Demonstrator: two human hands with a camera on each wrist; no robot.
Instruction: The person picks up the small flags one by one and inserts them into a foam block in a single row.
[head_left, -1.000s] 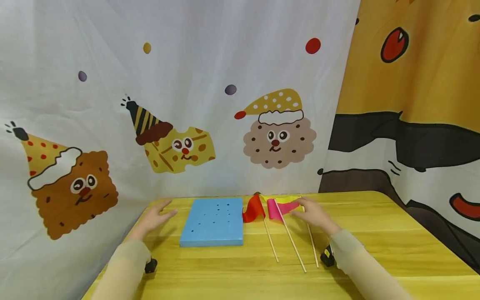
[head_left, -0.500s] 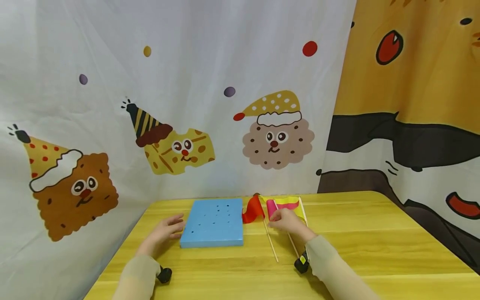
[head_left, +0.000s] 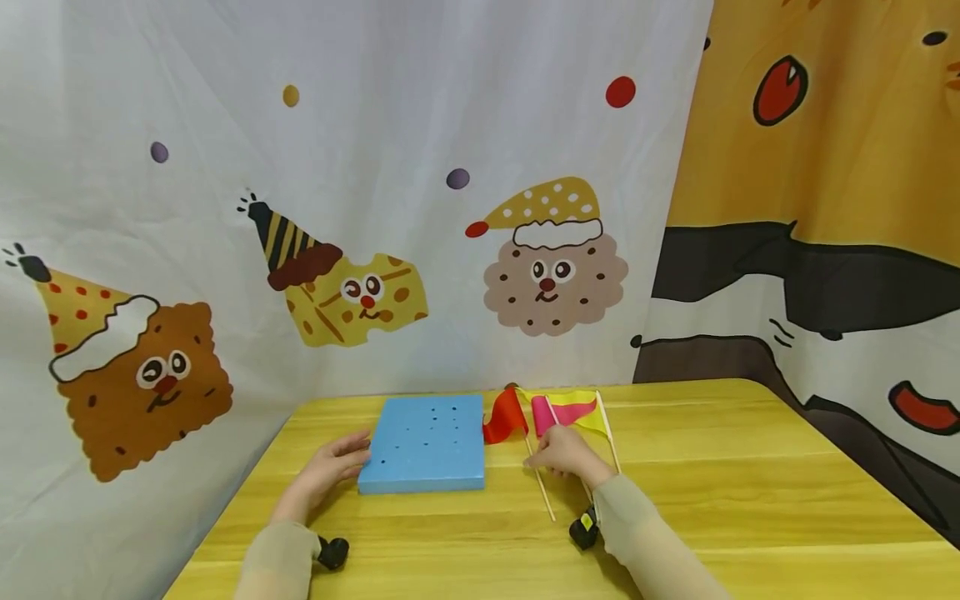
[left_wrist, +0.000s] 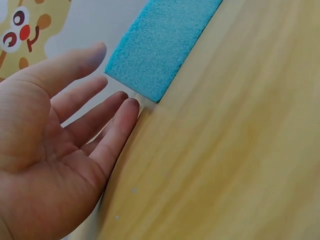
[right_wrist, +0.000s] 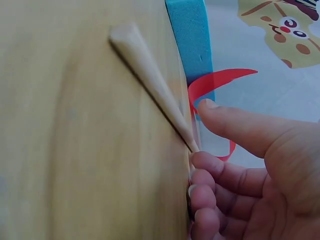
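On the table lies a blue foam block (head_left: 423, 442) with small holes in its top. My left hand (head_left: 333, 467) is at its left side, and the left wrist view has the fingers (left_wrist: 117, 132) extended close to the block's corner; contact there is unclear. A red flag (head_left: 506, 416) on a thin wooden stick (head_left: 542, 483) lies right of the block. My right hand (head_left: 566, 454) is over that stick, with bent fingertips (right_wrist: 202, 197) at it and the thumb (right_wrist: 240, 125) spread apart. Behind this hand are a pink flag (head_left: 558, 412) and a yellow flag (head_left: 588, 404), their sticks partly hidden.
The wooden table (head_left: 450, 550) extends in front and to the right of the flags. A white curtain (head_left: 420, 100) with cartoon biscuits and cheese hangs along the table's back and left side. Dark wrist devices (head_left: 585, 528) are on both wrists.
My right hand has moved left and down, from beside the yellow flag to the red flag's stick. My left hand has come right, to the side of the foam block.
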